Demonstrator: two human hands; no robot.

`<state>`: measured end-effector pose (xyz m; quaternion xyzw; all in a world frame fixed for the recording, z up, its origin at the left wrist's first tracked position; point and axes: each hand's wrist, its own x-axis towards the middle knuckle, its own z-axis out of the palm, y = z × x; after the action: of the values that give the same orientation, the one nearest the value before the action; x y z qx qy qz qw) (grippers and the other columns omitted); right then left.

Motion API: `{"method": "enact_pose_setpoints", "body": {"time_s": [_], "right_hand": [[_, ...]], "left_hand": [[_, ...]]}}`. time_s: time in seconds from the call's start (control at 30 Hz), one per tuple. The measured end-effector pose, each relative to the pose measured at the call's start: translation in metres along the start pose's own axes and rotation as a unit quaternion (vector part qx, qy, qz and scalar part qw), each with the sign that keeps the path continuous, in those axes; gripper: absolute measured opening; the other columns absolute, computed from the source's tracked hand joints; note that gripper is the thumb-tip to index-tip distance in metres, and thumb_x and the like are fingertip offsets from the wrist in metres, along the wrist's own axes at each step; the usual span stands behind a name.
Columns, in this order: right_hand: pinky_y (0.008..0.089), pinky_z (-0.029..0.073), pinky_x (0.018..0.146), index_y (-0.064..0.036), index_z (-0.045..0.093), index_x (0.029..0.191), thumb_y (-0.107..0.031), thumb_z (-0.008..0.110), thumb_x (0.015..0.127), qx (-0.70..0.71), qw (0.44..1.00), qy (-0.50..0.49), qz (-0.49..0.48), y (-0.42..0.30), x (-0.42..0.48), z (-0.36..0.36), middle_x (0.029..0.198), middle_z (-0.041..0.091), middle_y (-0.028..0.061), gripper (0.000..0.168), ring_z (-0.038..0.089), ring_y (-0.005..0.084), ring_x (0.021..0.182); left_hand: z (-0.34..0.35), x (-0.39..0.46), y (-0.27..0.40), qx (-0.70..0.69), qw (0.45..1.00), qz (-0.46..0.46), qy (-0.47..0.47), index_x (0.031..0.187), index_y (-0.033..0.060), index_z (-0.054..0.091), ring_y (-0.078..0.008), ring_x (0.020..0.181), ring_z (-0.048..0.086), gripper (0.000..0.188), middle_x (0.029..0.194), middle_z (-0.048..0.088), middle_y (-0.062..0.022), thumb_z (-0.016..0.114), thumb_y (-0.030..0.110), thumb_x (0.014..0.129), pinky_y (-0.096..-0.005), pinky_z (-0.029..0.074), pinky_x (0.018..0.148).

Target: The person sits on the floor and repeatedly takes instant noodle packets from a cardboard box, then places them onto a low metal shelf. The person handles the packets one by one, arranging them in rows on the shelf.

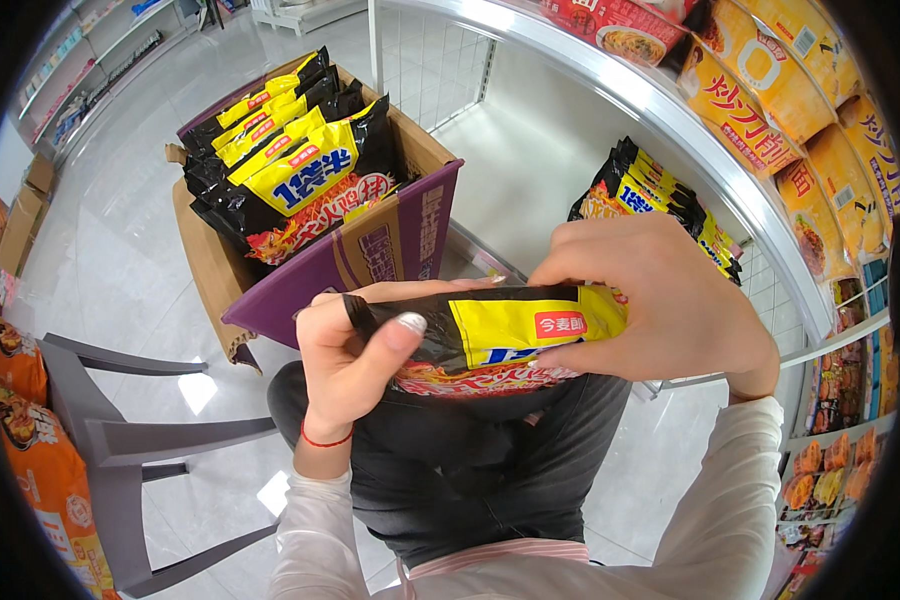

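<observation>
A black and yellow plastic packet of instant noodles (525, 330) is held above my lap between both hands. My left hand (356, 352) grips its black end, with the thumb on top. My right hand (645, 300) pinches the yellow end between thumb and fingers. Beyond my left hand stands an opened cardboard carton (375, 255) with a purple side, holding several upright packets (300, 180) of the same kind. Past my right hand, more such packets (637, 187) stand in a row on a white shelf (525, 172), partly hidden by that hand.
Above the white shelf, a metal-edged upper shelf (607, 82) bears boxed and cup noodles (742, 112). A grey plastic chair (105, 442) stands at the left beside orange packets (37, 465). Smaller goods (832, 465) hang or sit on a rack at lower right.
</observation>
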<state>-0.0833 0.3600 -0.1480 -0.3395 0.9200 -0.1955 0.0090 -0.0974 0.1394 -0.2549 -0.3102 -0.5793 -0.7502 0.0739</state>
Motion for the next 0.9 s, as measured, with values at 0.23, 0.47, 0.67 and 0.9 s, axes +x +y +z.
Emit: {"method": "enact_pose_setpoints", "body": {"time_s": [0.23, 0.47, 0.67, 0.9], "right_hand": [[0.0313, 0.045, 0.061, -0.003, 0.061, 0.09, -0.024, 0.079, 0.059, 0.001, 1.0, -0.009, 0.017, -0.002, -0.003, 0.004, 0.078, 0.059, 0.0071, 0.041, 0.058, 0.0246, 0.069], [0.0249, 0.048, 0.056, -0.001, 0.062, 0.101, -0.03, 0.082, 0.06, 0.04, 0.997, -0.051, 0.047, 0.002, -0.02, -0.002, 0.082, 0.065, 0.0094, 0.054, 0.064, 0.0193, 0.067], [0.0233, 0.047, 0.052, -0.002, 0.065, 0.093, -0.027, 0.082, 0.061, 0.011, 0.997, -0.043, 0.068, 0.0, -0.033, 0.005, 0.074, 0.065, 0.0079, 0.044, 0.064, 0.018, 0.063], [0.0231, 0.041, 0.045, -0.005, 0.068, 0.086, -0.024, 0.08, 0.064, 0.014, 0.996, -0.007, 0.088, 0.005, -0.04, 0.008, 0.067, 0.064, 0.0049, 0.032, 0.058, 0.0156, 0.053]], "left_hand": [[-0.005, -0.006, -0.007, 0.056, 0.997, -0.014, 0.057, 0.091, -0.0084, 0.064, -0.0013, 0.05, 0.035, 0.02, 0.055, 0.045, 0.0035, 0.052, 0.007, 0.087, -0.0175, 0.025, 0.045], [-0.001, -0.004, -0.007, 0.007, 0.993, -0.018, 0.115, 0.088, -0.011, 0.062, -0.0053, 0.063, 0.052, 0.026, 0.072, 0.063, -0.0059, 0.046, 0.01, 0.091, -0.0169, 0.04, 0.059], [-0.008, -0.006, -0.014, 0.013, 0.993, -0.01, 0.115, 0.089, -0.0112, 0.062, -0.0081, 0.071, 0.054, 0.029, 0.08, 0.064, -0.0094, 0.046, 0.013, 0.092, -0.0189, 0.042, 0.066], [-0.01, -0.007, -0.014, 0.054, 0.997, 0.026, 0.057, 0.091, -0.0121, 0.055, -0.0364, 0.081, 0.065, 0.041, 0.087, 0.062, -0.0279, 0.035, 0.024, 0.096, -0.0414, 0.054, 0.075]]}}
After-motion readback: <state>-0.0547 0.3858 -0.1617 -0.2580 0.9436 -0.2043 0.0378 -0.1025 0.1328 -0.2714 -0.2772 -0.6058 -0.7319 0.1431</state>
